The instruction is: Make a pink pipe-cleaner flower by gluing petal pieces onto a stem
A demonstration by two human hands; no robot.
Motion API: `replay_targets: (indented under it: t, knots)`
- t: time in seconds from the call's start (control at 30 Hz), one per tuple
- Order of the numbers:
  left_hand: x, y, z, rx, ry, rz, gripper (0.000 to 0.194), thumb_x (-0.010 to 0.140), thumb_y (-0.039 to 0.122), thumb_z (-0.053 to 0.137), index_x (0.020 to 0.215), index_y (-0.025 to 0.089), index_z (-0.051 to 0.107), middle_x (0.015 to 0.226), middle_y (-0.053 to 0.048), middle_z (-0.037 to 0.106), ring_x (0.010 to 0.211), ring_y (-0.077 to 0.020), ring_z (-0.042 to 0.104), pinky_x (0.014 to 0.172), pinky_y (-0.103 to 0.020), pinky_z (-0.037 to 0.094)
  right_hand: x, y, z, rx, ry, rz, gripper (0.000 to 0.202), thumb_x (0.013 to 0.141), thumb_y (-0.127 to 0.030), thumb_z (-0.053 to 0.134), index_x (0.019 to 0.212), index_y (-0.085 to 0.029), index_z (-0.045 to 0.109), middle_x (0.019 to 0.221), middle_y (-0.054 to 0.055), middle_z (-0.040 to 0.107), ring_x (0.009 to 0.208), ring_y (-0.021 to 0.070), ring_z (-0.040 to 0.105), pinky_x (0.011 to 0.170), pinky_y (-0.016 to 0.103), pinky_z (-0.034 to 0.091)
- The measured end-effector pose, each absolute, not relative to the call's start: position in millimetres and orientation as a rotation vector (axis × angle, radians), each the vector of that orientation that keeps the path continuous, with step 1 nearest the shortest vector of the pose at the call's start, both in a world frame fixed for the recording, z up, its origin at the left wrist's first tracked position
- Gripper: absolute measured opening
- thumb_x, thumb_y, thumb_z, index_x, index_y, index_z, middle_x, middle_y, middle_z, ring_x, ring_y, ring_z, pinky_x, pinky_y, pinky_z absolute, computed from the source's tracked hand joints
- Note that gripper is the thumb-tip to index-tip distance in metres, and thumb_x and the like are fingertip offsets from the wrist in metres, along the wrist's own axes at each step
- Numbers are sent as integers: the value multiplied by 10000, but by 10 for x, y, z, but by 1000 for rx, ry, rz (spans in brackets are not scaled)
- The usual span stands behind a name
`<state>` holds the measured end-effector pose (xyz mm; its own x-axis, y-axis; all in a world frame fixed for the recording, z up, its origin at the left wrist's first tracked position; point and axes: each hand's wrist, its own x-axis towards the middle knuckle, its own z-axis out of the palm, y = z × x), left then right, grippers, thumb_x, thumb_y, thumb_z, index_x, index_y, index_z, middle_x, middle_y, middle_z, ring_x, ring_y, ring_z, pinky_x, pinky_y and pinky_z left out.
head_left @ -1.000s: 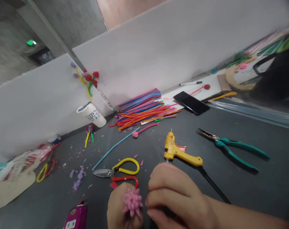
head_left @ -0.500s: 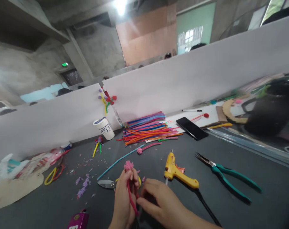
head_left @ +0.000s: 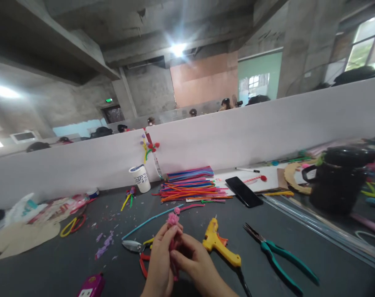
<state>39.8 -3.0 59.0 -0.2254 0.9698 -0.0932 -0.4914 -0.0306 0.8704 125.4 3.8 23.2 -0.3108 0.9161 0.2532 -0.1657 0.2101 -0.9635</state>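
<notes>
My left hand [head_left: 162, 258] is closed around a pink pipe-cleaner flower [head_left: 172, 219], its fluffy head poking out above the thumb. My right hand [head_left: 196, 260] presses against the left, thumb and fingers pinched on the flower's darker pink stem [head_left: 175, 273]. Part of the stem is hidden between the hands. Just behind the flower head lies another pink pipe cleaner with a small ball end [head_left: 177, 210]. Scissors with red and yellow handles [head_left: 144, 264] lie partly behind my left hand. A yellow glue gun [head_left: 220, 243] rests to the right of my hands.
Green-handled pliers [head_left: 282, 258] lie at the right. Bundled pipe cleaners [head_left: 190, 189], a phone [head_left: 243, 192] and a white paper cup [head_left: 140, 179] stand or lie toward the white partition [head_left: 237, 136]. A black jug [head_left: 338, 181] is far right. Purple scraps [head_left: 104, 245] and a purple case [head_left: 91, 285] are left.
My right hand has moved in against the left and onto the stem. The head view has tilted upward and shifted, so more ceiling shows.
</notes>
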Motion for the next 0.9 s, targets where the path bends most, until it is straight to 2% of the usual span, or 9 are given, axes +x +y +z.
replay_targets:
  t: [0.2,0.3,0.4,0.57,0.73,0.9]
  knots:
    - [444,-30,595,566,1015,1491,115,656,226,754,683,115,739,651,-35,694,600,-131,616,555,-193,482,1311,78,225,-765,-1369,1402,221,708,-386,542,623,-190,487,547,-41,441,506,113,393,505,230,326]
    - [409,-34,621,511,967,1442,101,749,160,681,730,89,750,694,-72,721,643,-146,647,621,-206,520,1353,76,260,-778,-1340,1408,191,702,-348,525,610,-193,461,529,-56,409,489,98,366,483,215,293]
    - [373,-31,642,436,916,1385,188,828,93,582,740,66,746,700,-94,725,626,-139,653,641,-216,537,1379,56,297,-761,-1336,1439,177,690,-334,498,592,-203,429,487,-73,368,449,89,332,454,211,270]
    - [376,-52,618,286,836,1260,307,908,116,476,743,59,728,639,-92,701,548,-137,653,515,-204,521,1407,19,341,-727,-1364,1409,173,660,-312,504,561,-201,416,537,-54,389,510,98,346,487,213,283]
    - [394,-113,631,162,758,1210,405,958,159,383,737,72,712,724,-103,727,640,-133,697,604,-200,551,1398,2,349,-727,-1429,1372,143,642,-280,485,545,-198,419,532,-47,394,528,107,361,505,219,296]
    - [358,-130,656,136,734,1246,410,962,150,363,759,82,713,733,-101,733,705,-150,711,627,-205,558,1388,-9,332,-762,-1496,1331,122,663,-269,442,563,-202,424,514,-51,399,473,100,360,464,214,290]
